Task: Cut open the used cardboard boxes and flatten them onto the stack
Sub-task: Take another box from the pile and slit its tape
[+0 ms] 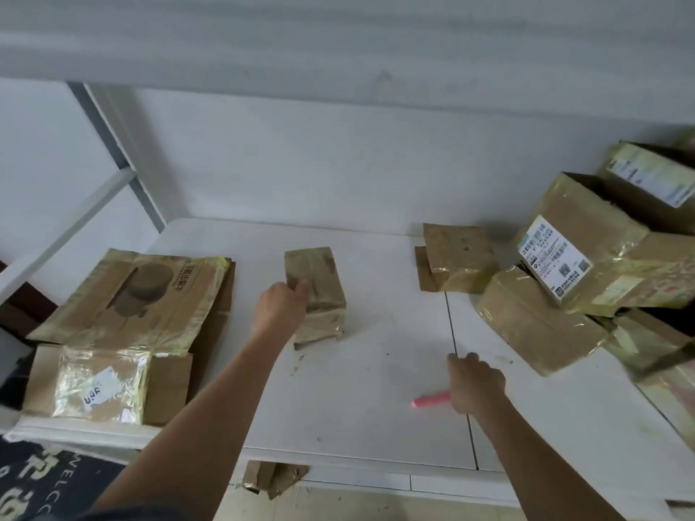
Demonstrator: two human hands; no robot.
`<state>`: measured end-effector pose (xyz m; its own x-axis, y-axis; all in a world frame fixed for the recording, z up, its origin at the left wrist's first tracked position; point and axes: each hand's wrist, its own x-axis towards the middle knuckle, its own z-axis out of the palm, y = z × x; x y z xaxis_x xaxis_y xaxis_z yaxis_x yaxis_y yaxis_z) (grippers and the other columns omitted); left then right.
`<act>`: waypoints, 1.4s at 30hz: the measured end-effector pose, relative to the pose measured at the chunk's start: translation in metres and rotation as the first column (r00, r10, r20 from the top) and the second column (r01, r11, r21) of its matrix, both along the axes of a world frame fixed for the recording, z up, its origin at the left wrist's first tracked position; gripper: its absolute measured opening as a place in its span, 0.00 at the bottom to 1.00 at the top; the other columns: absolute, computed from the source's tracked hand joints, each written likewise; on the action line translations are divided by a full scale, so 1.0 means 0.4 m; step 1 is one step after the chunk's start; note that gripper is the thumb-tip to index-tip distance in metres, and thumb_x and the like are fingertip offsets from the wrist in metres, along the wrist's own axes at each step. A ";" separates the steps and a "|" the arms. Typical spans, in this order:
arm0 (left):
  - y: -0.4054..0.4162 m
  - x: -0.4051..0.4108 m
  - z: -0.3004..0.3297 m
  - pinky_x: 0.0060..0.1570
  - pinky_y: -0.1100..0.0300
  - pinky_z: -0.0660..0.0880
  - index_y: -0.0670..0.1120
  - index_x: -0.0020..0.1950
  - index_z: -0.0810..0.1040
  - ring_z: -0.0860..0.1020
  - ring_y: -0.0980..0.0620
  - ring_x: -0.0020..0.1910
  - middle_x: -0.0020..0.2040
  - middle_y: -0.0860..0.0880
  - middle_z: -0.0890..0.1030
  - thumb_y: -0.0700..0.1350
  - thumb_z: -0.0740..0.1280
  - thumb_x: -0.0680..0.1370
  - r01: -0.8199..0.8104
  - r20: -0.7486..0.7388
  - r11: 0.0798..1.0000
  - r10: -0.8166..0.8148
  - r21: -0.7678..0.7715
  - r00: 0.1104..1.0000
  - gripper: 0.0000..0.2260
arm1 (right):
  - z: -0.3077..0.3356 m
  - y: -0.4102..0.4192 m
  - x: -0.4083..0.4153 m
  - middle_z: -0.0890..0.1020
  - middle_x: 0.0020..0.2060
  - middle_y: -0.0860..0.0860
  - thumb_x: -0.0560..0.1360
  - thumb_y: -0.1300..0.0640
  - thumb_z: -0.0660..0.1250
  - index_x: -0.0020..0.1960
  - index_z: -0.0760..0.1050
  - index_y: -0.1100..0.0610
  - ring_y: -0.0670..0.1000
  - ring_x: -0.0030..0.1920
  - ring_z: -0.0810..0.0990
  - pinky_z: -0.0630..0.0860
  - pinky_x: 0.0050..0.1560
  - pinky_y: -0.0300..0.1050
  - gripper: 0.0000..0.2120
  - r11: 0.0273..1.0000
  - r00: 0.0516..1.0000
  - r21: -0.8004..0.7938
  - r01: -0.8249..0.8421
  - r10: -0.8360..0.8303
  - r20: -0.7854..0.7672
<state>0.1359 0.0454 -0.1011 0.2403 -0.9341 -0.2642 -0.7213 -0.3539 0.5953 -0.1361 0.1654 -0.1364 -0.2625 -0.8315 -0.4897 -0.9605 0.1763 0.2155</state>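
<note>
Brown taped small box [316,291] lies on the white table [376,426], its near left side under the left hand's [280,308] fingers, which curl onto it in a grasp. Right hand [475,381] is clenched around a pink cutter [430,399] projecting left of its fingers. Flattened stack [128,317] lies well left; uncut boxes [586,257] are piled right.

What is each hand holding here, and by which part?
The left hand grips the small flattened box at its left edge. The right hand holds a pink cutter by one end.
</note>
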 end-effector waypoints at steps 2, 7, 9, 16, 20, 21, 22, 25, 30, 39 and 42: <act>-0.004 0.020 -0.006 0.46 0.50 0.76 0.44 0.73 0.63 0.77 0.44 0.48 0.58 0.41 0.76 0.55 0.58 0.82 -0.039 -0.108 0.999 0.037 -0.016 0.993 0.23 | -0.023 0.012 0.003 0.77 0.52 0.50 0.76 0.47 0.68 0.60 0.73 0.54 0.50 0.54 0.80 0.75 0.50 0.43 0.16 0.992 0.998 -0.106 -0.062 0.064 0.010; 0.018 0.016 -0.001 0.41 0.49 0.81 0.65 0.76 0.56 0.78 0.49 0.45 0.59 0.50 0.73 0.50 0.54 0.84 0.140 -0.391 0.989 -0.150 -0.053 0.908 0.21 | 0.000 -0.022 0.041 0.76 0.38 0.45 0.78 0.51 0.63 0.53 0.70 0.52 0.47 0.40 0.79 0.68 0.35 0.39 0.06 0.918 0.991 -0.387 -0.085 0.120 0.066; 0.039 0.008 0.000 0.42 0.47 0.82 0.65 0.74 0.60 0.78 0.50 0.47 0.59 0.52 0.73 0.50 0.56 0.84 0.150 -0.441 0.989 -0.139 -0.011 0.887 0.20 | 0.018 -0.045 0.065 0.73 0.33 0.45 0.78 0.53 0.60 0.48 0.65 0.52 0.48 0.33 0.74 0.63 0.31 0.40 0.04 0.806 0.970 -0.588 0.074 0.079 0.229; 0.131 -0.025 -0.033 0.39 0.47 0.83 0.66 0.68 0.65 0.81 0.45 0.49 0.54 0.48 0.78 0.48 0.59 0.83 0.112 -0.611 0.991 -0.046 0.071 0.791 0.16 | 0.068 -0.066 0.211 0.79 0.54 0.44 0.82 0.53 0.60 0.59 0.73 0.54 0.42 0.52 0.80 0.77 0.50 0.42 0.08 0.733 0.192 -0.255 0.631 0.170 0.966; 0.157 -0.010 -0.023 0.37 0.45 0.83 0.63 0.68 0.67 0.83 0.40 0.46 0.50 0.43 0.80 0.47 0.63 0.81 0.140 -0.544 0.990 -0.103 0.026 0.833 0.18 | 0.048 -0.024 0.249 0.79 0.46 0.45 0.78 0.56 0.69 0.54 0.71 0.56 0.42 0.43 0.79 0.75 0.42 0.35 0.09 0.724 0.289 -0.395 0.565 0.275 0.917; 0.166 0.001 -0.022 0.37 0.46 0.83 0.63 0.67 0.68 0.83 0.41 0.43 0.50 0.43 0.80 0.48 0.65 0.80 0.168 -0.522 0.985 -0.131 0.024 0.843 0.18 | 0.041 -0.011 0.248 0.79 0.45 0.47 0.77 0.56 0.70 0.53 0.71 0.56 0.44 0.43 0.79 0.76 0.42 0.36 0.10 0.730 0.284 -0.394 0.559 0.278 0.918; 0.177 0.011 -0.023 0.36 0.47 0.83 0.63 0.67 0.68 0.83 0.43 0.41 0.49 0.43 0.80 0.49 0.67 0.79 0.196 -0.506 0.980 -0.156 0.026 0.849 0.19 | 0.033 0.001 0.246 0.79 0.44 0.49 0.77 0.57 0.71 0.53 0.71 0.56 0.46 0.42 0.79 0.76 0.41 0.36 0.10 0.743 0.272 -0.385 0.548 0.278 0.921; 0.206 0.017 -0.030 0.38 0.50 0.83 0.65 0.67 0.67 0.81 0.48 0.40 0.51 0.51 0.75 0.52 0.68 0.78 0.235 -0.421 0.972 -0.206 0.017 0.883 0.20 | 0.011 0.028 0.234 0.80 0.44 0.50 0.77 0.56 0.71 0.52 0.72 0.55 0.47 0.42 0.79 0.75 0.40 0.33 0.09 0.781 0.255 -0.341 0.523 0.238 0.937; 0.236 -0.056 -0.074 0.47 0.49 0.81 0.62 0.71 0.65 0.83 0.44 0.42 0.50 0.53 0.79 0.50 0.67 0.78 0.247 -0.279 0.969 -0.243 -0.021 0.929 0.23 | 0.023 0.006 0.212 0.82 0.51 0.43 0.79 0.63 0.66 0.58 0.74 0.53 0.44 0.54 0.81 0.78 0.55 0.39 0.09 0.654 0.261 -0.379 0.654 0.275 0.925; 0.240 -0.069 -0.106 0.32 0.52 0.81 0.61 0.70 0.67 0.79 0.48 0.29 0.43 0.55 0.75 0.49 0.67 0.78 0.197 -0.313 0.980 -0.194 -0.023 0.929 0.22 | 0.053 -0.075 0.240 0.83 0.33 0.48 0.81 0.56 0.65 0.47 0.79 0.58 0.45 0.36 0.82 0.78 0.42 0.38 0.08 0.564 0.144 -0.358 0.744 0.388 0.910; 0.238 -0.066 -0.108 0.27 0.50 0.80 0.59 0.70 0.68 0.78 0.48 0.24 0.41 0.51 0.79 0.47 0.69 0.78 0.187 -0.368 0.982 -0.183 -0.025 0.911 0.22 | 0.032 -0.093 0.258 0.82 0.31 0.49 0.81 0.57 0.65 0.44 0.75 0.61 0.46 0.33 0.80 0.77 0.38 0.36 0.09 0.560 0.122 -0.332 0.759 0.378 0.918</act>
<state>0.1097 0.1406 -0.1443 -0.0525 -0.9492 -0.3102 -0.5056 -0.2427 0.8279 -0.0331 0.1281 -0.1237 -0.3497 -0.9260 0.1424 -0.1215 -0.1059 -0.9869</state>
